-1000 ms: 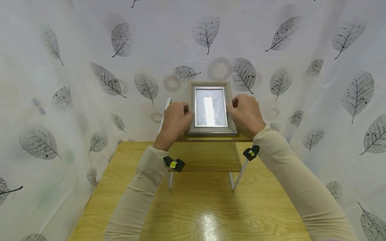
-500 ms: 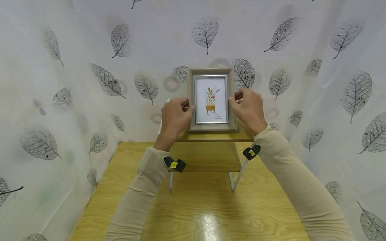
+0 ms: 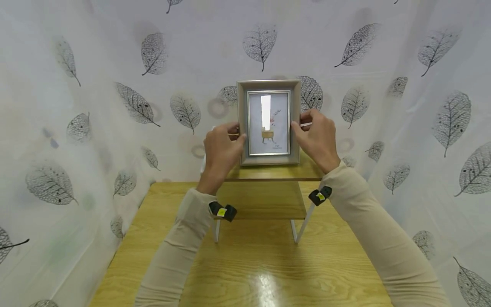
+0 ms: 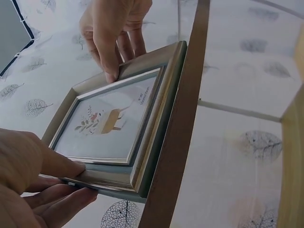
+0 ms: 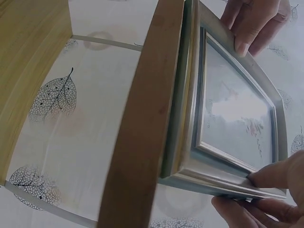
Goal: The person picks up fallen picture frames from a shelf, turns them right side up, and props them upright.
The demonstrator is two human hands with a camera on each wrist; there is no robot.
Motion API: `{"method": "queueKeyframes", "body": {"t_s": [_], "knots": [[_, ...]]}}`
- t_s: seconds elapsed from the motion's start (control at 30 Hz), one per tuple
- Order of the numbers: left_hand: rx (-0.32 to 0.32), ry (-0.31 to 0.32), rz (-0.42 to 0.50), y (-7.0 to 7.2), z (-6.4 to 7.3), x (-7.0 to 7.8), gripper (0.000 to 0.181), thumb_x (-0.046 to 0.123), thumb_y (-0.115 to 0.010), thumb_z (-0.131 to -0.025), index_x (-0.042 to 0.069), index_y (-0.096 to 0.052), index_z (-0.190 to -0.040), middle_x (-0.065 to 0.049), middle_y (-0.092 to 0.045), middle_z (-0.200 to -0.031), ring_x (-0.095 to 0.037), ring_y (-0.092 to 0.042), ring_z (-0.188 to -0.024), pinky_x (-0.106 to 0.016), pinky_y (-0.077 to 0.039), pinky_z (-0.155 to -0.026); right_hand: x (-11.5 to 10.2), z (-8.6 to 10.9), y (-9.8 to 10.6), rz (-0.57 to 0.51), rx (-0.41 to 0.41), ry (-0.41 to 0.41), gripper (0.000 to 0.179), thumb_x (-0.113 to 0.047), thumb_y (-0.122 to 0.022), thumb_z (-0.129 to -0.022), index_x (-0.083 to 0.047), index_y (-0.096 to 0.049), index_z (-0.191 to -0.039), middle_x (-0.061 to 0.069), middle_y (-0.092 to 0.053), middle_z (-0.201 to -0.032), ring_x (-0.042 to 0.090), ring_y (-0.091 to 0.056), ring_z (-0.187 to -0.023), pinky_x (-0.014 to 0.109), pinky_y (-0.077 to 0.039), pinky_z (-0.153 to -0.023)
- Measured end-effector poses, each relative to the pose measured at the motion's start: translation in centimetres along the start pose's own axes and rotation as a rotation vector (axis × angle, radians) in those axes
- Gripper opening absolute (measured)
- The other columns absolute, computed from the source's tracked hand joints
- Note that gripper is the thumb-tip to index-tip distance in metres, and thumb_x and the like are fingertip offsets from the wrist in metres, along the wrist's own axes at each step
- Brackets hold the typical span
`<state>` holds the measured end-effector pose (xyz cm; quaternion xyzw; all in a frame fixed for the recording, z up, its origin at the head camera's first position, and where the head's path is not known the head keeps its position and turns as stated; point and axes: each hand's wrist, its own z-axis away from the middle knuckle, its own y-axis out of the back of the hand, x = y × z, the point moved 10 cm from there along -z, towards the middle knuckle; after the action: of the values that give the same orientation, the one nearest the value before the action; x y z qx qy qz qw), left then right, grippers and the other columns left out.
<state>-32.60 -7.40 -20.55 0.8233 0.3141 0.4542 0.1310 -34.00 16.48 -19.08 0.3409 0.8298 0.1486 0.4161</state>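
A silver-grey picture frame stands nearly upright, its lower edge at the top board of a small two-tier shelf. Behind the glass is a print of a plant in an orange pot on legs, partly washed out by a white glare. My left hand pinches the left side of the frame, thumb on the front and fingers behind. On the opposite side my right hand grips it the same way. In the left wrist view the picture frame has its bottom edge along the brown board edge.
Beneath the top board is a lower shelf board, carried by white metal legs. The shelf stands on a wood-grain table. White sheeting printed with leaves hangs behind and on both sides.
The picture frame has tipped up from leaning back to nearly upright, its top edge rising. Both hands keep their hold and have moved up slightly. The glare on the glass has shifted.
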Motion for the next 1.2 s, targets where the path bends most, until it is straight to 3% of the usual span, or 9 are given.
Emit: {"method": "queueKeyframes", "body": {"t_s": [0.53,0.8,1.0,1.2], "knots": [[0.041,-0.02,0.126,0.4,0.2,0.0,0.033,0.004,-0.08,-0.086,-0.002,-0.07,-0.117,-0.016,-0.075,-0.108,-0.023,-0.075,-0.094,-0.032,-0.058,-0.087,-0.3,0.6,0.7,-0.132,0.1,0.082,0.021,-0.002,-0.07,-0.092,0.012,-0.061,-0.105,0.026,-0.069,-0.103,0.039,-0.072,-0.095,0.043,-0.059,-0.086],[0.053,-0.019,0.175,0.6,0.3,-0.4,0.031,0.004,-0.08,-0.086,-0.003,-0.07,-0.115,-0.016,-0.074,-0.11,-0.023,-0.074,-0.097,-0.028,-0.059,-0.084,-0.5,1.1,0.9,-0.195,0.15,0.125,0.02,0.0,-0.07,-0.091,0.011,-0.06,-0.104,0.025,-0.069,-0.104,0.035,-0.073,-0.094,0.033,-0.059,-0.084],[0.02,-0.006,0.194,0.7,0.4,-0.7,0.038,0.005,-0.081,-0.086,-0.003,-0.068,-0.12,-0.016,-0.072,-0.117,-0.024,-0.074,-0.1,-0.028,-0.059,-0.084,-0.7,1.4,0.8,-0.243,0.18,0.159,0.019,0.003,-0.071,-0.09,0.012,-0.059,-0.102,0.026,-0.07,-0.104,0.036,-0.073,-0.093,0.017,-0.057,-0.077],[-0.043,0.024,0.178,0.3,0.4,-1.3,0.041,0.012,-0.082,-0.086,0.0,-0.069,-0.123,-0.014,-0.073,-0.118,-0.023,-0.073,-0.102,-0.031,-0.058,-0.088,-0.7,1.8,0.8,-0.263,0.194,0.186,0.018,0.004,-0.07,-0.09,0.013,-0.059,-0.102,0.027,-0.07,-0.102,0.038,-0.073,-0.091,0.013,-0.055,-0.074]]}}
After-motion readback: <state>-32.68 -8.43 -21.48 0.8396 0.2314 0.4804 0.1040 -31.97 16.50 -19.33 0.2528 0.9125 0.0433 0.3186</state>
